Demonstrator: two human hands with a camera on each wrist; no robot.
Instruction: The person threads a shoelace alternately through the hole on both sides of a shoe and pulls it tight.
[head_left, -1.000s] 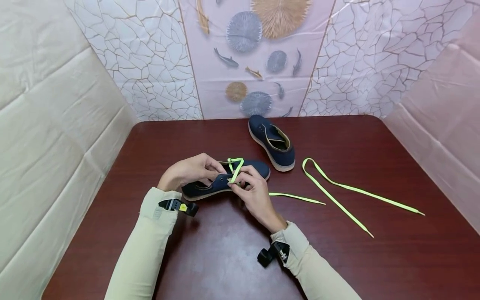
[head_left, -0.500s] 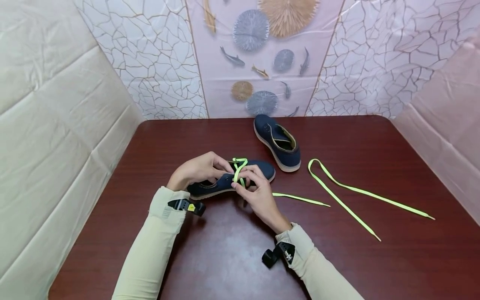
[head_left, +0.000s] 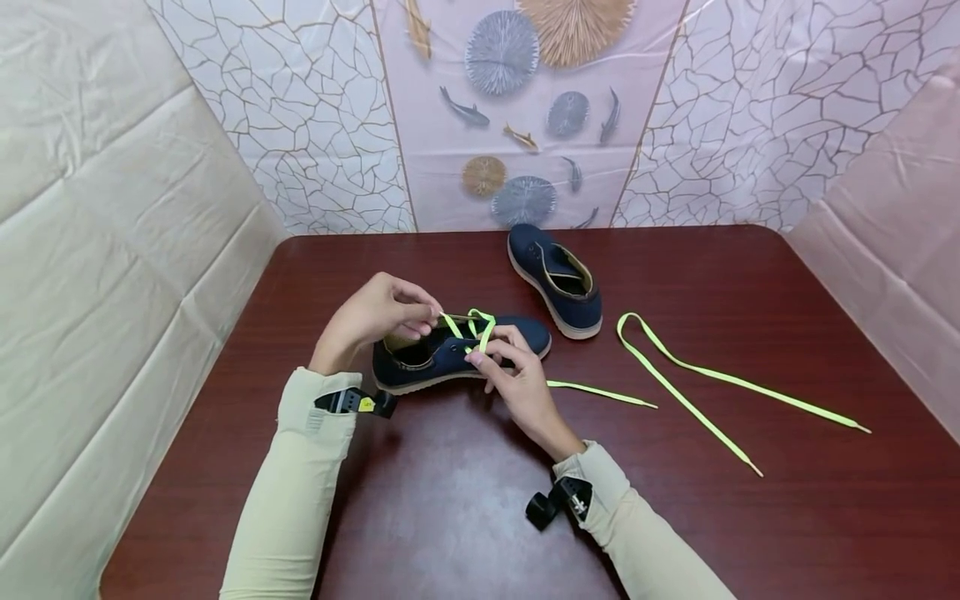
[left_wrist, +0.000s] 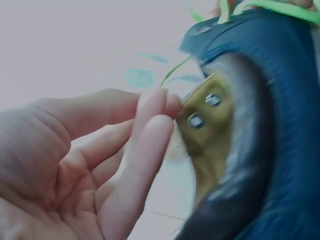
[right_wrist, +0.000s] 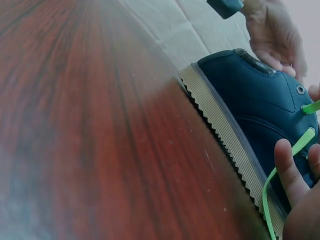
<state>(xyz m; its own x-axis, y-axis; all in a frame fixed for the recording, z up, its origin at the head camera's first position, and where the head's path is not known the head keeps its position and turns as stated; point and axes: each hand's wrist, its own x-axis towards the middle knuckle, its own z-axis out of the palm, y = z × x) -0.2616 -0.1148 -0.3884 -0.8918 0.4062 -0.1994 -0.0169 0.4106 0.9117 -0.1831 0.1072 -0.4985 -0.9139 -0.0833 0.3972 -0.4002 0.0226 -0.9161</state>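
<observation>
A navy shoe (head_left: 438, 364) with a pale sole stands on the table, toe to the right, a neon-yellow shoelace (head_left: 452, 326) threaded through some of its eyelets. Above the shoe's opening, my left hand (head_left: 371, 321) pinches the tip of that lace between thumb and fingers. My right hand (head_left: 522, 392) is at the near side of the lacing, its thumb and index finger on a loop of the same lace. Seen from the right wrist, the lace (right_wrist: 303, 141) passes by the thumb, and a bare eyelet (right_wrist: 300, 89) shows. Inside the tongue area, two metal eyelet backs (left_wrist: 204, 110) are visible.
A second navy shoe (head_left: 558, 283), without a lace, stands behind. A loose neon-yellow lace (head_left: 693, 371) lies bent on the right of the brown table (head_left: 442, 500). The threaded lace's other end (head_left: 603, 393) trails beside the shoe. Fabric walls stand around.
My left hand has come up and left out of the shoe's opening, drawing the lace tip with it. The right hand stays by the eyelets, and the lace loop over the shoe has shifted.
</observation>
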